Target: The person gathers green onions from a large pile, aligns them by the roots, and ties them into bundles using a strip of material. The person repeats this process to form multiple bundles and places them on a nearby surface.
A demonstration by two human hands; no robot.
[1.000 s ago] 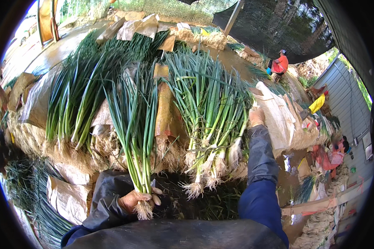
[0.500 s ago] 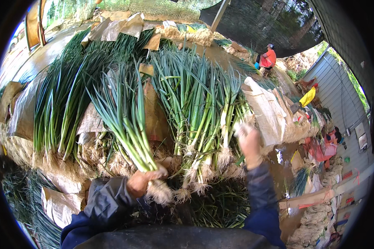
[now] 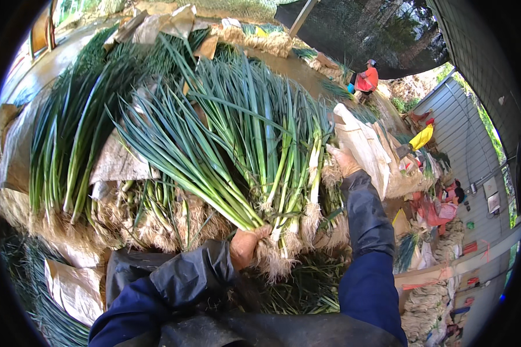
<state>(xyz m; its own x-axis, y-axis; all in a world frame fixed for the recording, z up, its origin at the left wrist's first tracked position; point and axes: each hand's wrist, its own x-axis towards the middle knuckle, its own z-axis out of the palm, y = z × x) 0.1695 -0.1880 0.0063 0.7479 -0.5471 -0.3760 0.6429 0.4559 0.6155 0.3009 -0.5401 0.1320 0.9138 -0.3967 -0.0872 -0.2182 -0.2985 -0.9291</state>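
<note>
My left hand is closed round the root end of a bunch of spring onions, its long green leaves fanning up and to the left. The bunch leans across a heap of spring onions, with pale hairy roots toward me. Beside my left hand hang the heap's whitish roots. My right hand reaches to the heap's right side, touching the stalks just above a root tuft. Its fingertips go in among the stalks, so their grip is hidden.
Another heap of spring onions lies at left, with sacking between. A pale sack covers bundles right of my right hand. Loose green leaves lie below. A person in orange sits at the far right.
My left hand has moved right with the bunch, which now leans farther left over the heap. My right hand has moved up and in against the stalks on the heap's right side.
</note>
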